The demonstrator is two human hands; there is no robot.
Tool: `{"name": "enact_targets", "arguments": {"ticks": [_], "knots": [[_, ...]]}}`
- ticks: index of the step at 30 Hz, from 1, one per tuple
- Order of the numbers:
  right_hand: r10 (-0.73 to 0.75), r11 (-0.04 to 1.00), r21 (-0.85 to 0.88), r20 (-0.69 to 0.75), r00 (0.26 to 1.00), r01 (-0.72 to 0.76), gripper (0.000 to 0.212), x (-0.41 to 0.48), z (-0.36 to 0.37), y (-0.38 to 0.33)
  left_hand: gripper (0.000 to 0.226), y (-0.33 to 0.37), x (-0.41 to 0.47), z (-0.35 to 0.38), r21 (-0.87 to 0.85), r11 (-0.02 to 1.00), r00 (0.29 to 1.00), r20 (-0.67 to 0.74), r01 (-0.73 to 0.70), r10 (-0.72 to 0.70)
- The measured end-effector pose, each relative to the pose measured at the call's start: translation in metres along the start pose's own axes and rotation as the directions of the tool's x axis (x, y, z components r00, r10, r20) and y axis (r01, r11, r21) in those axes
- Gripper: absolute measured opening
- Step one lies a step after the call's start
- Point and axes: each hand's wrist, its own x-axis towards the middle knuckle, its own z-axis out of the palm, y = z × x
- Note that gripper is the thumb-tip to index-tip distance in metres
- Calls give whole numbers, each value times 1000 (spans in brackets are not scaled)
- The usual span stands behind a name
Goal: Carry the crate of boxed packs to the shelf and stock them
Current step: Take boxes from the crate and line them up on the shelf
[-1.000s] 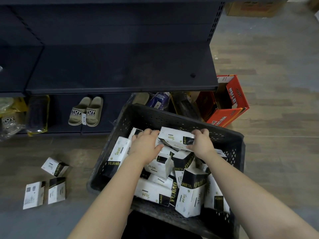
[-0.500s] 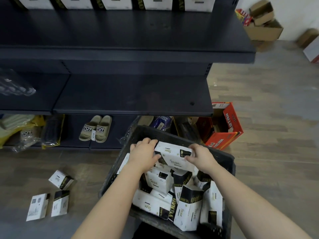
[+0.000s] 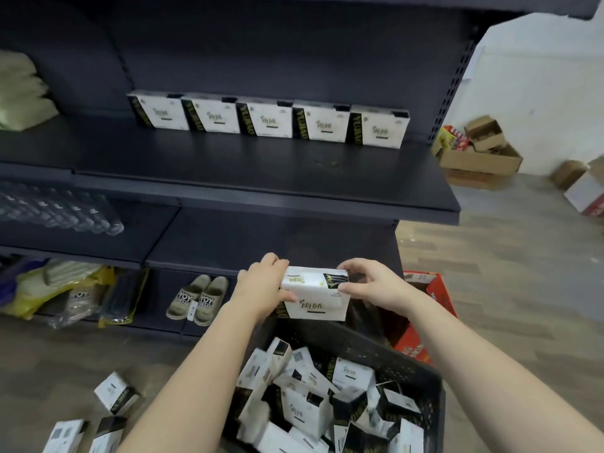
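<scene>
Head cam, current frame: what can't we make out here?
Head view only:
- Crate: near side cut by the bottom edge; lower packs are buried under the top ones, so no count.
- Floor packs: two cut by the bottom edge.
- Red carton: mostly hidden behind the right hand and arm.
- Held pack: small print blurred; left hand covers its left end.
</scene>
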Motion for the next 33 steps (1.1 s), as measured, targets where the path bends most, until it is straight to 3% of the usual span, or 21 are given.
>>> {"name": "enact_targets", "arguments": {"ticks": [4,12,23,33], "knots": [[-46,999,-10,-72,996,46,43,14,-3,-32,55,-14,2,-27,13,1000,996,-92,-5,6],[-220,915,-374,-150,964,151,77,69,17,-112,54,-55,24,-81,53,999,971,-238,-5,17],[-295,884,-451,-327,897,127,67,170,51,-219,76,-185,70,-178,15,982,909,-377,-186,178],[-197,883,-468,-463,864,-49,73,286,115,-304,77,-333,100,-233,118,991,910,-402,-58,101]]}}
